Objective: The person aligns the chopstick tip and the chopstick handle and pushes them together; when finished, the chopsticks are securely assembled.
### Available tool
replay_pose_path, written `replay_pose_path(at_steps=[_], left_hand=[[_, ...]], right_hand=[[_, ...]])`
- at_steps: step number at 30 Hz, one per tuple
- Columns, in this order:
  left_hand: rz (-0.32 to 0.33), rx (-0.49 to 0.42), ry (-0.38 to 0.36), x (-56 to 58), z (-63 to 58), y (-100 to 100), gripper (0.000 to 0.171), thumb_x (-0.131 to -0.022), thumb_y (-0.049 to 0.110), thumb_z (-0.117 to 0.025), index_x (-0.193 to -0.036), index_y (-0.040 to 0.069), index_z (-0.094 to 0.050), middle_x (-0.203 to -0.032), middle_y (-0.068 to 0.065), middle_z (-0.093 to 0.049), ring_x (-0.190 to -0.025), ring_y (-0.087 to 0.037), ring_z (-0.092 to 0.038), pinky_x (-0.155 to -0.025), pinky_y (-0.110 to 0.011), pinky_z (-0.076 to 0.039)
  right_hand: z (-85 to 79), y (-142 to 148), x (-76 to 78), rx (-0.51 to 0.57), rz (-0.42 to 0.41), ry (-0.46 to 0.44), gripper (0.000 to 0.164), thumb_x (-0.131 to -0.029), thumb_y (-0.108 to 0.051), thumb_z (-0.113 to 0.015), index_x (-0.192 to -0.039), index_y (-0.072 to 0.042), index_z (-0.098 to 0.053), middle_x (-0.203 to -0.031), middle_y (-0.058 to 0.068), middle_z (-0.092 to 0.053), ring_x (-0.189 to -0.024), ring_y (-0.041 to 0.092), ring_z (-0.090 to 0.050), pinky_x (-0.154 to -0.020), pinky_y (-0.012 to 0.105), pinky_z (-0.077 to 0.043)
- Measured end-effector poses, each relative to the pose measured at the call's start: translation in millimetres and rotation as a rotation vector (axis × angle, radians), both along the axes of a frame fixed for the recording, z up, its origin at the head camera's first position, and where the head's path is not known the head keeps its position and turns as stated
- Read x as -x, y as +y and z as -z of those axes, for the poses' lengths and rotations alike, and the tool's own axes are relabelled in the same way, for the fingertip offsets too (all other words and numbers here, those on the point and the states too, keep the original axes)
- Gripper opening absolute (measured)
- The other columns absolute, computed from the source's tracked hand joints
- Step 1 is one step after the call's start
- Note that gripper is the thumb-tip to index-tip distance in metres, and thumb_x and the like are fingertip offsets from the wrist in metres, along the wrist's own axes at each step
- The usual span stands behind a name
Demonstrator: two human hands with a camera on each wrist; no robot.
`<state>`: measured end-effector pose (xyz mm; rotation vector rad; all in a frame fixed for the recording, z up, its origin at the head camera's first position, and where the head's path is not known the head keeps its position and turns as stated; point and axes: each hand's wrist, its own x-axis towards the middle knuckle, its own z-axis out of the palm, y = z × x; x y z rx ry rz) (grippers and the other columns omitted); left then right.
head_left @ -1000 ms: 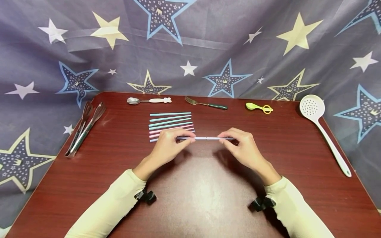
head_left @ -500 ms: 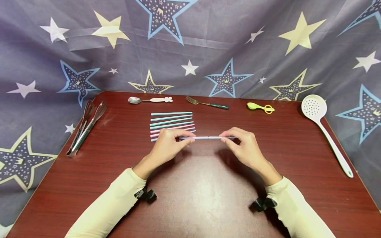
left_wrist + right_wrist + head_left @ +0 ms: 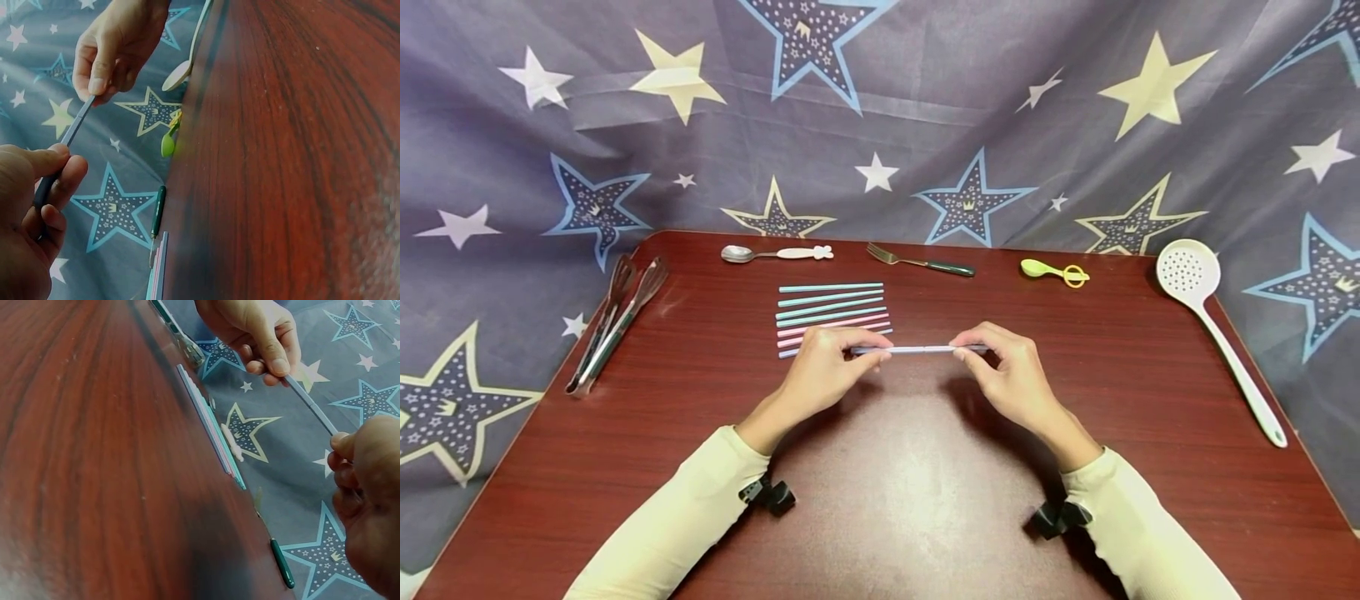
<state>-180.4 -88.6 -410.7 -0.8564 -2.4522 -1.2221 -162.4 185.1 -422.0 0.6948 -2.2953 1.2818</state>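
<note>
Raised above the table, a thin pale blue straw (image 3: 913, 349) runs sideways between two hands, with a fine seam partway along it. My left hand (image 3: 823, 367) pinches its left part between thumb and fingers. The right part is pinched the same way by my right hand (image 3: 1018, 371). Both wrist views show the straw nearly straight, its ends hidden in the hands. Behind the left hand, several pastel straws (image 3: 831, 299) in teal, pink and blue lie side by side on the table; that hand covers part of the nearest ones.
Along the back of the table (image 3: 917, 500) lie a spoon (image 3: 801, 252) with a white handle, a green-handled fork (image 3: 950, 268) and a small green spoon (image 3: 1037, 267). Metal tongs (image 3: 613, 333) rest at the left edge, a white skimmer (image 3: 1232, 350) at the right. Star-patterned cloth (image 3: 895, 117) hangs behind.
</note>
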Motion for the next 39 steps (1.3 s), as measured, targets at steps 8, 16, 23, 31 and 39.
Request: replay_pose_path(at_steps=[8, 16, 23, 31, 39], left_hand=[[0.011, 0.007, 0.050, 0.8, 6.0, 1.0, 0.006, -0.088, 0.018, -0.082, -0.094, 0.017, -0.083, -0.067, 0.005, -0.076, -0.060, 0.002, -0.068, -0.060, -0.023, -0.042], [0.016, -0.017, 0.051, 1.5, 11.8, 1.3, 0.005, -0.088, 0.017, -0.082, -0.093, 0.016, -0.083, -0.069, 0.006, -0.078, -0.065, -0.001, -0.074, -0.060, -0.020, -0.046], [0.032, -0.009, 0.038, 1.3, 10.6, 0.4, 0.005, -0.089, 0.016, -0.081, -0.094, 0.016, -0.082, -0.071, 0.004, -0.078, -0.056, -0.005, -0.070, -0.049, -0.016, -0.031], [-0.013, -0.004, -0.078, -6.1, 6.1, -14.0, 0.009, -0.091, 0.020, -0.081, -0.099, 0.018, -0.082, -0.075, 0.006, -0.079, -0.066, -0.001, -0.074, -0.057, -0.015, -0.044], [-0.110, 0.061, -0.057, -10.8, 5.1, -57.1, 0.010, -0.089, 0.017, -0.082, -0.099, 0.019, -0.082, -0.077, 0.006, -0.079, -0.067, 0.003, -0.069, -0.061, -0.013, -0.047]], right_hand=[[6.4, -4.8, -1.5, 0.011, 0.016, 0.000, 0.016, -0.088, 0.004, -0.077, -0.094, -0.011, -0.076, -0.087, -0.003, -0.075, -0.079, 0.008, -0.062, -0.070, 0.018, -0.047], [11.1, -7.5, -0.5, 0.002, 0.025, 0.005, 0.017, -0.086, 0.006, -0.077, -0.094, -0.009, -0.076, -0.088, -0.002, -0.075, -0.081, 0.008, -0.064, -0.072, 0.015, -0.046], [9.6, -2.4, 0.6, -0.024, -0.002, 0.007, 0.015, -0.088, 0.003, -0.077, -0.095, -0.010, -0.076, -0.088, -0.002, -0.074, -0.081, 0.009, -0.064, -0.073, 0.018, -0.047], [12.4, -2.1, 4.3, -0.001, -0.027, -0.042, 0.013, -0.089, -0.001, -0.078, -0.095, -0.013, -0.078, -0.087, -0.002, -0.074, -0.075, 0.007, -0.060, -0.069, 0.016, -0.046], [12.6, -12.8, 18.7, -0.051, -0.030, -0.131, 0.008, -0.091, -0.007, -0.078, -0.096, -0.013, -0.079, -0.089, -0.002, -0.076, -0.074, 0.007, -0.062, -0.069, 0.018, -0.049]])
